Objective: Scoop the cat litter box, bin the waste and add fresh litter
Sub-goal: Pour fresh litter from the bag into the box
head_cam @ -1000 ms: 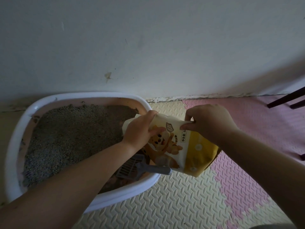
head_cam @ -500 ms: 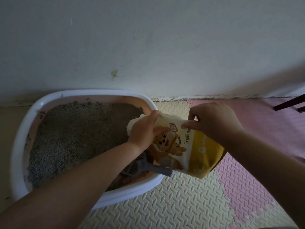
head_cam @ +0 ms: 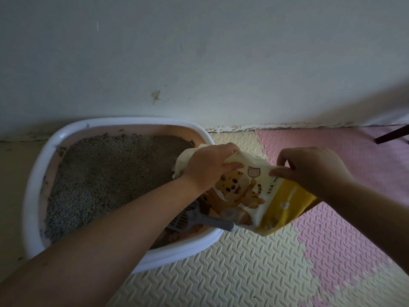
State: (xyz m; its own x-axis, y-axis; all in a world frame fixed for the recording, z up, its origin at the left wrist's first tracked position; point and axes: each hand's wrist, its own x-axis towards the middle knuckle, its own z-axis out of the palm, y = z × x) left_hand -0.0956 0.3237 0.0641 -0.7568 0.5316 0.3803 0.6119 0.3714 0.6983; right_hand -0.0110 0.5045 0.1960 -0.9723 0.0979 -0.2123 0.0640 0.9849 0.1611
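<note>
Head view: litter bag (head_cam: 254, 196) held tilted over right end of litter box (head_cam: 37, 173), top corner toward grey litter (head_cam: 106, 173). Left hand (head_cam: 208, 167) grip closed on bag top; right hand (head_cam: 314, 167) grip pinching bag's upper edge. Grey scoop (head_cam: 197, 218) lying inside box beneath bag, handle on near rim. Box on foam floor mat (head_cam: 243, 273), against wall (head_cam: 199, 52).

The box (head_cam: 35, 185) is white-rimmed, pink inside, with grey litter (head_cam: 106, 173). The bag (head_cam: 272, 204) is cream and yellow with an orange striped cat; the scoop (head_cam: 199, 220) is grey. The mats (head_cam: 243, 273) are embossed cream and pink.
</note>
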